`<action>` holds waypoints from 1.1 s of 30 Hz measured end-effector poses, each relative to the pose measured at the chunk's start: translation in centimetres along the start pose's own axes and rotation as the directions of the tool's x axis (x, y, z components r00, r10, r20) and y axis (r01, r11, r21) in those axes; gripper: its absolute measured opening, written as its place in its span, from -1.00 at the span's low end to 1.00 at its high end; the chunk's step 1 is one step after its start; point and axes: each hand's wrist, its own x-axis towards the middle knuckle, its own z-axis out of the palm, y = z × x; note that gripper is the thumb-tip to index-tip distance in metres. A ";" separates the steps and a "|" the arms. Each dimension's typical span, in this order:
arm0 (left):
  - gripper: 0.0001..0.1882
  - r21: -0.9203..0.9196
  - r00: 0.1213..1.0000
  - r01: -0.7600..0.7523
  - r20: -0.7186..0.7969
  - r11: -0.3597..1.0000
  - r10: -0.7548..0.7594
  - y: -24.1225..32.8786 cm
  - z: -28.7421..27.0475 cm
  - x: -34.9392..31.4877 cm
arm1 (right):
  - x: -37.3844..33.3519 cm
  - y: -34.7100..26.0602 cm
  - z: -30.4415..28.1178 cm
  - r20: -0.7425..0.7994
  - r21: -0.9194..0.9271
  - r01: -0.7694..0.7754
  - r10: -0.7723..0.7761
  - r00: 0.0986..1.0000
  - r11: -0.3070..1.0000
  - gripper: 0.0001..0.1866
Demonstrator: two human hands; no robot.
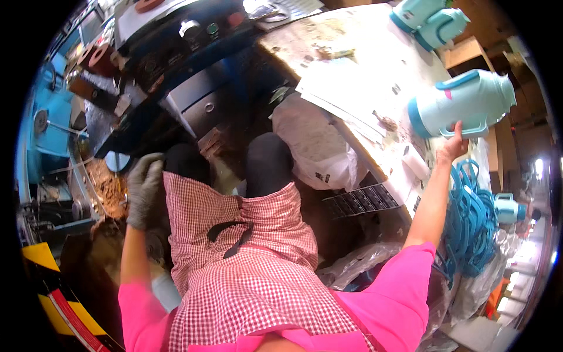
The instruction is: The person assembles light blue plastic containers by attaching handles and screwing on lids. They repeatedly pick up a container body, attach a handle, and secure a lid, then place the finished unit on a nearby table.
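My right hand (454, 145) is closed on the lower, pale handle of a mint-green thermos jug (475, 100). The jug lies tilted over the right side of the white table, its teal base toward the left and its spout end toward the right. A teal handle runs along its upper side. My left hand (145, 190) wears a grey glove and hangs beside my left knee, fingers curled, with nothing visible in them. Close to it is a round pale-blue disc (117, 161) at the machine's edge.
More mint-green jugs (437, 26) stand at the table's far end. Papers (337, 94) lie on the worn white table (375, 38). Bundled teal straps (469, 223) hang at the right. A white sack (314, 144) sits under the table edge. A dark machine (193, 94) stands ahead.
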 end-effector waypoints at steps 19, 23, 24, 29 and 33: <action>-0.48 0.744 0.668 0.657 -0.499 0.122 -0.552 -29.5 -17.6 -32.8 | 2.2 19.1 13.2 0.739 -0.408 -0.026 0.346 0.578 0.913 -0.62; -0.49 0.669 0.454 0.738 -0.587 -0.086 -0.670 -28.8 -20.1 -31.7 | -18.5 1.7 17.2 0.981 -0.100 0.275 0.048 0.190 0.956 -0.75; -0.44 0.646 0.475 0.757 -0.646 -0.098 -0.598 -29.7 -20.6 -31.6 | -20.9 -1.7 16.3 0.996 -0.050 0.386 0.019 0.085 0.921 -0.76; -0.62 0.942 0.943 0.330 -0.331 0.061 0.006 -11.2 -17.4 -22.4 | -37.0 -11.6 14.0 0.965 -0.023 0.272 0.092 -0.244 0.962 -0.80; -0.82 0.929 0.847 -0.348 0.368 -0.122 0.384 2.2 -8.7 -16.0 | -48.2 -15.6 13.7 0.973 -0.150 -0.188 0.112 -0.201 0.971 -0.63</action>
